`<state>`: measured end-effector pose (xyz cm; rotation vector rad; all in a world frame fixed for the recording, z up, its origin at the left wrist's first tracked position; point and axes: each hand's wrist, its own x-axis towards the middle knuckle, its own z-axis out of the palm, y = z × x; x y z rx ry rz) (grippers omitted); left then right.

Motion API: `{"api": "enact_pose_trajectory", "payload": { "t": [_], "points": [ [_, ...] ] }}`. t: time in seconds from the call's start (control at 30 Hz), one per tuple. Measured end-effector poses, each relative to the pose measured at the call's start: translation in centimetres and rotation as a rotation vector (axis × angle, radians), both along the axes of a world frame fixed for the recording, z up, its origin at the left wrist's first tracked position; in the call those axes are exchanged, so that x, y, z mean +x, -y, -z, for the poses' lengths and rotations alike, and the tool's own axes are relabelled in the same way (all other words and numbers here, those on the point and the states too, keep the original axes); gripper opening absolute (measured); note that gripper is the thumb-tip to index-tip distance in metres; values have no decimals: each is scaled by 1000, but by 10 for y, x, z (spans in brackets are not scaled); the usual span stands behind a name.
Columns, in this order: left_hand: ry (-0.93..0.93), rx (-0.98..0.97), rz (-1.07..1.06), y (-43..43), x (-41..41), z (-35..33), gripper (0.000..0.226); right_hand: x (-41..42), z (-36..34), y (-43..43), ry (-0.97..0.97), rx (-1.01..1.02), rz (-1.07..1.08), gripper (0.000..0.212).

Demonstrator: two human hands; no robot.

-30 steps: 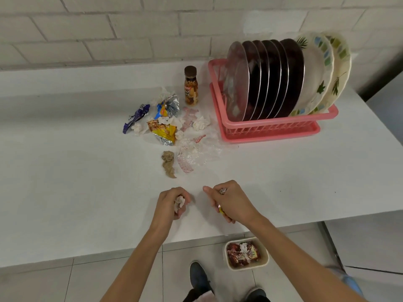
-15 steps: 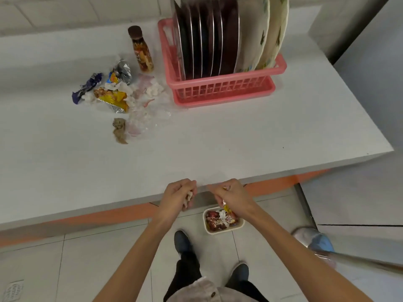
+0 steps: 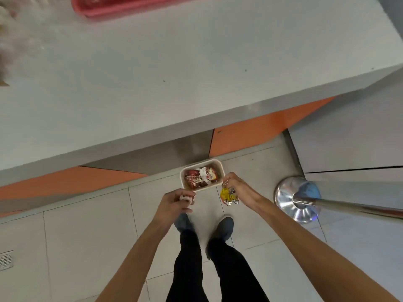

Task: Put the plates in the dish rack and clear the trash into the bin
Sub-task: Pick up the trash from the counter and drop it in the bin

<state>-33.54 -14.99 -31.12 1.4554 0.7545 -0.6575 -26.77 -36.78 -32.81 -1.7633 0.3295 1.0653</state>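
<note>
Person stands at the near edge of the counter, head tipped down at the floor. Left hand curled, pinching a small white tissue wad between thumb and fingers. Right hand closed around a crumpled yellow-and-silver wrapper, which hangs below the fingers. Both hands lie just short of the bin, a small cream tub on the floor against the counter's base, left hand at its near-left corner and right hand at its near-right corner; how high above it they are I cannot tell. The bin already holds red wrappers and white scraps. Only the blurred lower rim of the pink dish rack shows at the counter's far edge, plates out of view. More loose trash smears along the counter's left edge, so clearing is judged only partly done. Shoes are planted just behind the bin; a metal post base stands on the floor to the right. Risks, as judged: the tub's mouth is small and neither hand is squarely over it, so a release now could land litter on the floor. The light tissue may drift, and the stiff foil may catch the rim or bounce off the contents. A forward step could knock the bin.
</note>
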Motion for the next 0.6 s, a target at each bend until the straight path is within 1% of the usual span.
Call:
{"api": "enact_pose_trajectory", "payload": {
  "t": [0.03,0.1,0.13,0.2,0.27,0.33,0.4,0.5,0.6],
  "points": [
    [-18,4,-27,4,-2,16,30,-3,19,3,10,-3,14,31],
    [-35,11,-89,10,-1,47,29,-5,57,8,31,-6,49,13],
    [-40,12,-121,13,2,62,26,-6,78,10,69,-7,70,16],
    [-46,18,-155,14,7,94,20,-6,118,13,177,-30,70,29],
    [-69,20,-149,17,14,126,19,-6,148,14,273,-70,102,30],
    [-94,19,-129,20,22,156,19,-6,175,16,318,-76,209,26],
    [-106,36,-114,23,29,186,19,-5,202,16,378,-110,268,27],
    [-106,88,-118,25,42,235,23,-8,247,13,454,-143,230,27],
    [-94,155,-127,28,56,277,25,-12,294,14,471,-179,163,24]
  ]
}}
